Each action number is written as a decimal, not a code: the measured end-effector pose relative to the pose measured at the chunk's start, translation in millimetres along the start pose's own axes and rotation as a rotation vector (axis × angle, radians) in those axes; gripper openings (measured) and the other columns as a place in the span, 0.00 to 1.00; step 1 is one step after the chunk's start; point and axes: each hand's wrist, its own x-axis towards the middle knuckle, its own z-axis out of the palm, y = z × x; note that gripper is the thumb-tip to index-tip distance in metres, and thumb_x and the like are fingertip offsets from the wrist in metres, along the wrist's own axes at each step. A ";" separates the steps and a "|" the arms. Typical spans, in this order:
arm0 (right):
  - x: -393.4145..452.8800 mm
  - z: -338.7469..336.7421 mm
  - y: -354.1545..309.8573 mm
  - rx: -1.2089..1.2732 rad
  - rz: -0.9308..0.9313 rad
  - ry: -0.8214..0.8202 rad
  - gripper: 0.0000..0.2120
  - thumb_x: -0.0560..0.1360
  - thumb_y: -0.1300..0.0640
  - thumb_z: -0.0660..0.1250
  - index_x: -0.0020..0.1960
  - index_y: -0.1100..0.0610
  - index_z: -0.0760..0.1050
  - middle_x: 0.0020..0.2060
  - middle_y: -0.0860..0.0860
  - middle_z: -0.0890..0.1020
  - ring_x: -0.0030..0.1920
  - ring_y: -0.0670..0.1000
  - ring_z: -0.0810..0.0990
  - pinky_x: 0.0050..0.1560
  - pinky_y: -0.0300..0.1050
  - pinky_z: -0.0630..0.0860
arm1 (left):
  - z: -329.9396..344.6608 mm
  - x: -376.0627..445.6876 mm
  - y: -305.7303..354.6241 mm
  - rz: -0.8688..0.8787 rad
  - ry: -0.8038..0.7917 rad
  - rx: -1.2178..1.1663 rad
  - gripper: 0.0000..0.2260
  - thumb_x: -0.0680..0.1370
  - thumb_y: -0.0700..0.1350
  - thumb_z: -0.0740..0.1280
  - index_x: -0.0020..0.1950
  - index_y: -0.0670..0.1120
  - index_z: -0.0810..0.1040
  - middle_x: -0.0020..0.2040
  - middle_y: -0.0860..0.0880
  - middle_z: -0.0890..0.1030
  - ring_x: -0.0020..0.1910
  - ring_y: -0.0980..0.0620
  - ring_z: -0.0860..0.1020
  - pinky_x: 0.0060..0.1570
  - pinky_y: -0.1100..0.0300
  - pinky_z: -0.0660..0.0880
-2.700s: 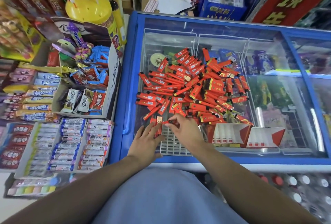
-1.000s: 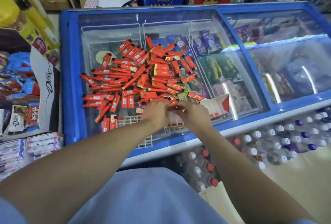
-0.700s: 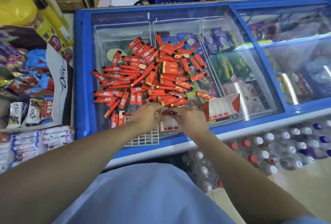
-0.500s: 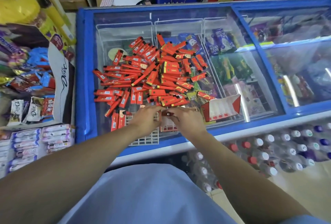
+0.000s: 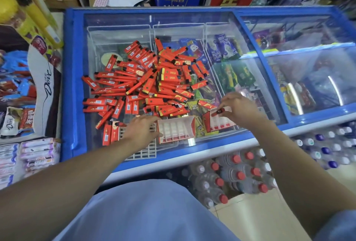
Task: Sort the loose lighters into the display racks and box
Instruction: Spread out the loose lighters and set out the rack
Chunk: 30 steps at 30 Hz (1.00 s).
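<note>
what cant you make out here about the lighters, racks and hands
Head view only:
- White grid tray: its middle is hidden under the left hand.
- Right display rack: the right hand and the lighter its fingers pinch cover the far slots.
- Lighter pile: label print too small to read.
- Left display rack: slot depth unclear.

two display racks [image 5: 174, 130], one white grid tray [image 5: 142, 148]
</note>
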 end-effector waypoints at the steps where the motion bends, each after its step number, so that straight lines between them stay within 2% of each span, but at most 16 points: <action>1: 2.0 5.1 -0.5 0.005 -0.019 0.000 0.10 0.73 0.45 0.76 0.54 0.44 0.84 0.57 0.44 0.83 0.62 0.51 0.77 0.59 0.53 0.78 | 0.0 -0.8 -0.1 -0.008 0.015 -0.003 0.26 0.75 0.55 0.75 0.72 0.53 0.76 0.71 0.48 0.77 0.70 0.45 0.74 0.69 0.48 0.71; 4: 7.1 16.1 -4.8 0.076 -0.015 0.023 0.10 0.74 0.43 0.74 0.55 0.41 0.84 0.56 0.45 0.85 0.57 0.51 0.82 0.57 0.52 0.80 | -1.6 -2.7 -0.6 -0.037 0.044 -0.013 0.26 0.75 0.56 0.75 0.72 0.53 0.76 0.70 0.48 0.79 0.69 0.45 0.75 0.67 0.49 0.71; 8: 9.0 28.8 -22.5 0.195 -0.003 0.064 0.10 0.77 0.49 0.74 0.57 0.43 0.85 0.53 0.43 0.86 0.45 0.46 0.83 0.48 0.44 0.80 | -4.3 -5.8 1.4 -0.038 0.048 -0.001 0.26 0.77 0.56 0.74 0.73 0.52 0.75 0.72 0.48 0.77 0.72 0.44 0.73 0.70 0.48 0.68; 12: 10.8 38.7 -41.9 0.142 -0.035 0.155 0.10 0.77 0.47 0.72 0.58 0.44 0.85 0.54 0.43 0.85 0.52 0.47 0.83 0.45 0.37 0.73 | -8.2 -10.0 -2.9 -0.052 0.057 -0.017 0.27 0.77 0.54 0.74 0.75 0.50 0.74 0.73 0.48 0.76 0.72 0.44 0.72 0.71 0.49 0.67; 16: 9.7 43.2 -45.3 0.050 -0.042 0.242 0.12 0.77 0.45 0.73 0.58 0.47 0.85 0.55 0.45 0.84 0.56 0.50 0.82 0.49 0.43 0.78 | -10.0 -12.2 -5.8 -0.054 0.042 -0.033 0.28 0.78 0.53 0.74 0.76 0.49 0.72 0.74 0.47 0.75 0.72 0.44 0.73 0.71 0.47 0.68; 19: 6.5 48.9 -47.0 0.101 0.007 0.289 0.11 0.76 0.46 0.74 0.57 0.48 0.84 0.54 0.46 0.84 0.56 0.50 0.81 0.47 0.42 0.76 | -10.9 -13.4 -2.5 -0.060 0.026 -0.037 0.28 0.78 0.53 0.74 0.76 0.50 0.71 0.75 0.47 0.74 0.70 0.42 0.75 0.71 0.44 0.70; 23: 5.9 55.0 -50.7 0.116 0.044 0.298 0.11 0.77 0.48 0.73 0.56 0.50 0.83 0.55 0.46 0.83 0.57 0.52 0.81 0.48 0.45 0.77 | -11.2 -15.1 -1.7 -0.073 0.002 -0.048 0.28 0.79 0.53 0.73 0.77 0.52 0.70 0.75 0.48 0.74 0.58 0.39 0.82 0.66 0.43 0.75; 27: 5.3 55.6 -57.9 0.157 0.071 0.339 0.12 0.77 0.47 0.73 0.58 0.50 0.81 0.55 0.47 0.84 0.55 0.52 0.81 0.46 0.46 0.78 | -11.2 -14.9 -1.8 -0.080 0.002 -0.055 0.27 0.79 0.53 0.73 0.76 0.52 0.70 0.75 0.48 0.74 0.55 0.38 0.83 0.61 0.43 0.78; 30: 6.6 57.3 -60.2 0.152 0.033 0.360 0.10 0.77 0.49 0.74 0.56 0.50 0.81 0.53 0.47 0.83 0.53 0.51 0.82 0.40 0.43 0.76 | -11.6 -15.7 -1.1 -0.080 0.002 -0.061 0.27 0.79 0.52 0.73 0.76 0.52 0.70 0.74 0.47 0.74 0.55 0.39 0.83 0.59 0.44 0.79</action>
